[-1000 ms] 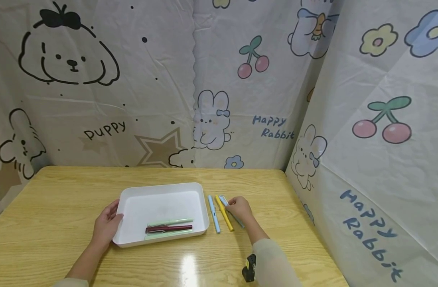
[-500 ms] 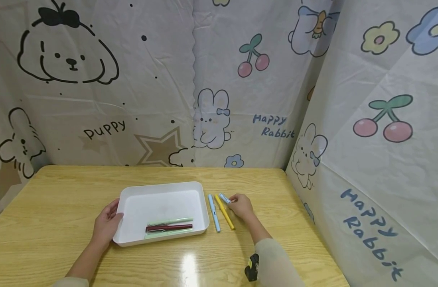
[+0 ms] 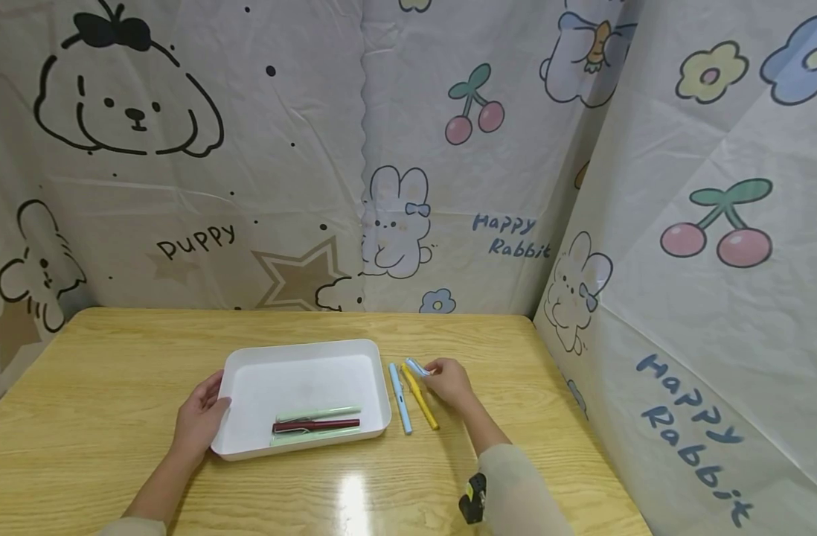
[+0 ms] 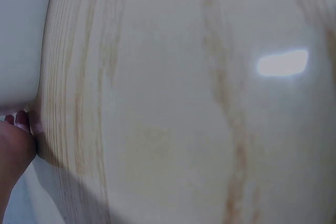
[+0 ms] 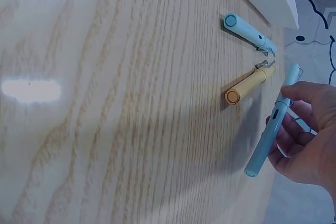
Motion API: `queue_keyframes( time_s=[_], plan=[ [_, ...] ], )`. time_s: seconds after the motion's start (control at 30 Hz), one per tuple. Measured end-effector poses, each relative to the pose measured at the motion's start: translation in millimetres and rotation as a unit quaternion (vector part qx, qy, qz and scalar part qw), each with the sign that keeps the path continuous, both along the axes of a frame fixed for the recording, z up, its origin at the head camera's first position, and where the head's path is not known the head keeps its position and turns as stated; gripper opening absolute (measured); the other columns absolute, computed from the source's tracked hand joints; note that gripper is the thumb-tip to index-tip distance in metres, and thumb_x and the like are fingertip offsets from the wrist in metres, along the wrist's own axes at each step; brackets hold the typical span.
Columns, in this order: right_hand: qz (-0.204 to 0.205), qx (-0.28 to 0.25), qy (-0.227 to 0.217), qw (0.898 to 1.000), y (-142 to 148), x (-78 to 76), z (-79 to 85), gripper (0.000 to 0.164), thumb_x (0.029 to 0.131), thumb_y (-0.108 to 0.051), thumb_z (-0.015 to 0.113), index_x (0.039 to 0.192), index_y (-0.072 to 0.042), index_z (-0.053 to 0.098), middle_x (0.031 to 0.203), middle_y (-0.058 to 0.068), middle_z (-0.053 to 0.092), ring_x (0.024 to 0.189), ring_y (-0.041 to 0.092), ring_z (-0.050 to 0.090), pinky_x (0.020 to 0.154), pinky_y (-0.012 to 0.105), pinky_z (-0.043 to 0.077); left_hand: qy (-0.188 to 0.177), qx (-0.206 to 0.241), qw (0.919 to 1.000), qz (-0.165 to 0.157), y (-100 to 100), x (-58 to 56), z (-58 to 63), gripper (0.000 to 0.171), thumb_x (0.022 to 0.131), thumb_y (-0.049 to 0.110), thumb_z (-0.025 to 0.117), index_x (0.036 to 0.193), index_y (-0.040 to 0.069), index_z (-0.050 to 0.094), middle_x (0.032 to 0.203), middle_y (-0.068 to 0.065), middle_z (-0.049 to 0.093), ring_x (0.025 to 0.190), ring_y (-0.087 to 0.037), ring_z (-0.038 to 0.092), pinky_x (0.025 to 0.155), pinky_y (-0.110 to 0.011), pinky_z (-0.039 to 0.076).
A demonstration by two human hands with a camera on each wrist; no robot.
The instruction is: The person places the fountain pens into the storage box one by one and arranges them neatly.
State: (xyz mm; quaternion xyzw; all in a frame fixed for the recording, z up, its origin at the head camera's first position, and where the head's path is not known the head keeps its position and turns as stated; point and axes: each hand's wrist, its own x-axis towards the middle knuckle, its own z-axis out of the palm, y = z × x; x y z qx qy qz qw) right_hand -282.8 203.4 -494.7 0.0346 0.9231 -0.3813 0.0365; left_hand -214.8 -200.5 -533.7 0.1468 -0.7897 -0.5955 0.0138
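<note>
My left hand [image 3: 201, 417] grips the left end of a white tray [image 3: 301, 376], thumb at the rim. Inside the tray, a dark red pen [image 3: 328, 425] lies between two pale green pens [image 3: 318, 413]. Right of the tray, my right hand [image 3: 451, 383] pinches a light blue pen [image 3: 417, 367]. The right wrist view shows this blue pen [image 5: 265, 142] tilted above the tabletop, thumb and fingers around its cap end. A yellow pen [image 3: 420, 397] and another light blue pen [image 3: 400, 399] lie on the table between that hand and the tray.
The wooden table [image 3: 301, 495] ends at a printed cloth [image 3: 301, 164] behind it and another cloth panel [image 3: 703, 313] on the right. A black device [image 3: 473, 499] sits by the right sleeve. Light glares off the tabletop near the front.
The right hand has lifted the light blue pen from beside the yellow pen, and its lower end no longer shows on the table. The left hand and tray stay put.
</note>
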Motion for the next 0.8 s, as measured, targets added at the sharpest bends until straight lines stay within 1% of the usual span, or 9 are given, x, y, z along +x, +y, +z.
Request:
queue_keyframes(
  time_s=[0.1, 0.33, 0.57, 0.8],
  plan=[
    [0.008, 0.008, 0.0, 1.0, 0, 0.0, 1.3, 0.019, 0.082, -0.012, 0.067, 0.098, -0.002, 0.068, 0.084, 0.008, 0.061, 0.075, 0.016, 0.054, 0.063, 0.025, 0.046, 0.0, -0.001, 1.0, 0.001, 0, -0.1, -0.1, 0.056, 0.096, 0.012, 0.04, 0.149, 0.007, 0.021, 0.151, -0.02, 0.029, 0.136, -0.036, 0.033, 0.112, -0.048, 0.03],
    [0.018, 0.006, 0.003, 1.0, -3, 1.0, 7.1, 0.019, 0.082, -0.012, 0.067, 0.098, -0.004, 0.069, 0.091, 0.009, 0.062, 0.082, 0.019, 0.055, 0.07, 0.03, 0.049, -0.002, -0.001, 1.0, 0.0, 0, -0.3, -0.8, 0.056, 0.097, 0.013, 0.04, 0.149, 0.008, 0.021, 0.151, -0.02, 0.029, 0.137, -0.036, 0.032, 0.112, -0.048, 0.029],
    [0.043, 0.024, 0.02, 0.999, -7, 1.1, 12.6, 0.018, 0.082, -0.014, 0.067, 0.097, -0.006, 0.069, 0.092, 0.009, 0.063, 0.085, 0.02, 0.056, 0.074, 0.033, 0.05, 0.001, -0.002, 1.0, 0.0, 0, -0.7, -1.3, 0.056, 0.096, 0.011, 0.04, 0.149, 0.007, 0.021, 0.151, -0.021, 0.029, 0.137, -0.037, 0.032, 0.112, -0.049, 0.029],
    [0.06, 0.032, 0.02, 0.997, -10, 1.2, 17.4, 0.018, 0.083, -0.013, 0.066, 0.099, -0.006, 0.07, 0.093, 0.009, 0.064, 0.088, 0.02, 0.057, 0.077, 0.035, 0.05, 0.001, -0.002, 1.0, 0.001, 1, -0.9, -2.0, 0.057, 0.096, 0.011, 0.04, 0.149, 0.008, 0.021, 0.151, -0.021, 0.029, 0.137, -0.038, 0.031, 0.112, -0.049, 0.029]
  ],
)
